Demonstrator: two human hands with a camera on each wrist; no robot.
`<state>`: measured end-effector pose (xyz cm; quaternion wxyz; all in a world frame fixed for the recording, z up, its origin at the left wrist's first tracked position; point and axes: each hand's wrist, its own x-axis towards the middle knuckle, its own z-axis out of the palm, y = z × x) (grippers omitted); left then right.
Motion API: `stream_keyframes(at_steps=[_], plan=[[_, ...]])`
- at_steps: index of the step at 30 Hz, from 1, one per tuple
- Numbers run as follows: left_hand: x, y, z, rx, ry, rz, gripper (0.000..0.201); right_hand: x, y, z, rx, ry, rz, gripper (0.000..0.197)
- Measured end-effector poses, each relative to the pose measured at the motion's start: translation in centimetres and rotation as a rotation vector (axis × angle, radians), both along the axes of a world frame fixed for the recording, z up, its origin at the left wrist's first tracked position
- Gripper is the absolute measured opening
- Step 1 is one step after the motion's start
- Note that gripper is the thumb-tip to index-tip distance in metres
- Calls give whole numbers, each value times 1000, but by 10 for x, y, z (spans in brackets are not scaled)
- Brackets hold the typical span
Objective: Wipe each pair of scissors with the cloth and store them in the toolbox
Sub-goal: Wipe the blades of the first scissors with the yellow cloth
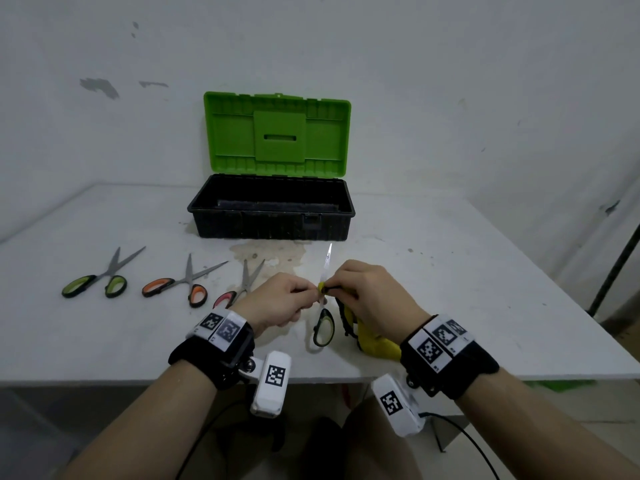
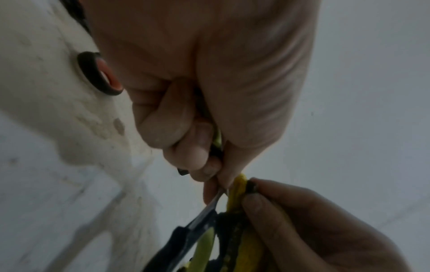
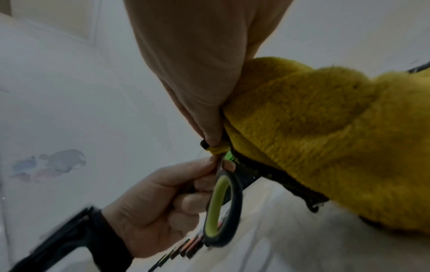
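1. The head view shows the left hand [image 1: 277, 299] gripping the held scissors [image 1: 325, 289] and the right hand [image 1: 370, 296] pinching the yellow cloth [image 1: 372, 337] onto the blade, in front of the open toolbox [image 1: 272, 216] on the table [image 1: 450, 271].
2. Three other scissors [image 1: 187, 282] lie to the left.
3. Only the right wrist view shows the scissors' green-lined handle loop [image 3: 221, 208] hanging free below the curled fingers [image 3: 186, 202].

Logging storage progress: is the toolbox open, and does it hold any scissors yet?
Open: the toolbox has its green lid raised. No scissors visible inside.

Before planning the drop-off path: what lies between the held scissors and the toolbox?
Head view: only stained bare table lies between the held scissors and the toolbox.
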<state>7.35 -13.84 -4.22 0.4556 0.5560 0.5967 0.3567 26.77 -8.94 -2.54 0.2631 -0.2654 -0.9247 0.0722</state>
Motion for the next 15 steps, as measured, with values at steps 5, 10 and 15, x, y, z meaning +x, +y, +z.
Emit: stream_keyframes(at_steps=[5, 10, 15], plan=[[0, -1, 1, 74, 87, -31, 22, -6, -2, -7, 11, 0, -71, 16], [1, -2, -3, 55, 135, -78, 22, -7, 17, 3, -70, 125, -277, 18], [0, -3, -7, 14, 26, -7, 22, 2, 11, 12, -132, 178, -240, 15]])
